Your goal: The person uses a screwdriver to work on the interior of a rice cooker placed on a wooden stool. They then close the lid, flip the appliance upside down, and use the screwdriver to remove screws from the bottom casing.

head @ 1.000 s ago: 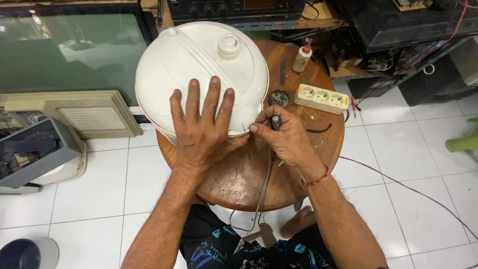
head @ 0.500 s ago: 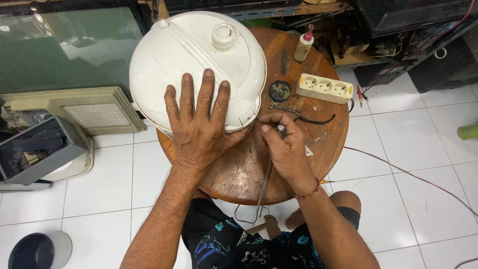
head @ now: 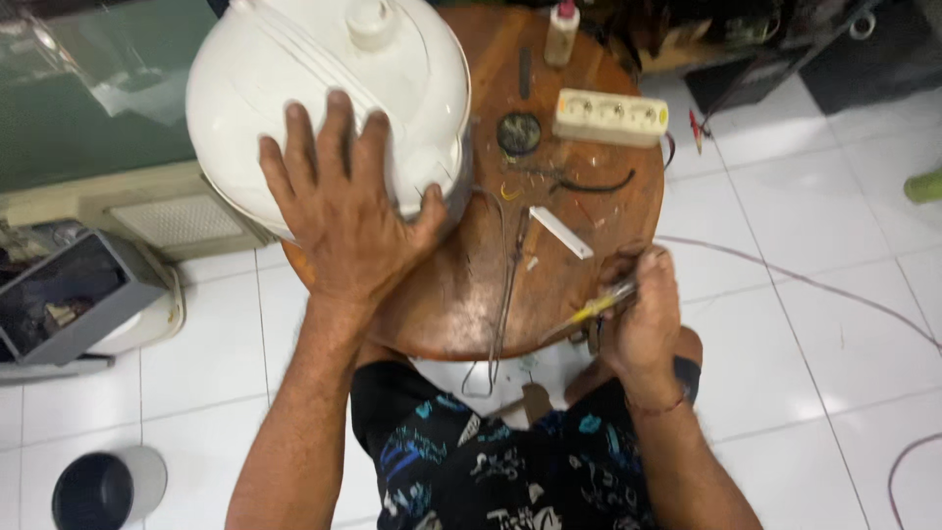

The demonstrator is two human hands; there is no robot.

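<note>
So in that shot your left hand (head: 343,211) was spread flat, fingers wide open, pressed on top of the big white round appliance (head: 324,88) (looked like a rice cooker or similar, lying dome-up). It sat on the far-left part of the round wooden table (head: 461,285) and hung over the edge a bit. Nothing was gripped there, just palm down on the shell.

Your right hand (head: 643,314) was closed around a yellow-handled screwdriver (head: 599,309), down at the near-right rim of the table. The tool's long axis ran roughly from your fist out to the lower left, along the table edge. I couldn't make out the tip, it was too blurry.

The key bit: the appliance lay up and to the left of the screwdriver hand, well apart from it, with bare table between them. Your left hand was the one already on it, so it was the nearer by far.

Other stuff on the table: a cream power strip (head: 610,116) at the far right, a small white bottle (head: 561,31) at the back, a little round dark part (head: 518,132), and a thin white strip (head: 561,233) near the middle.
</note>
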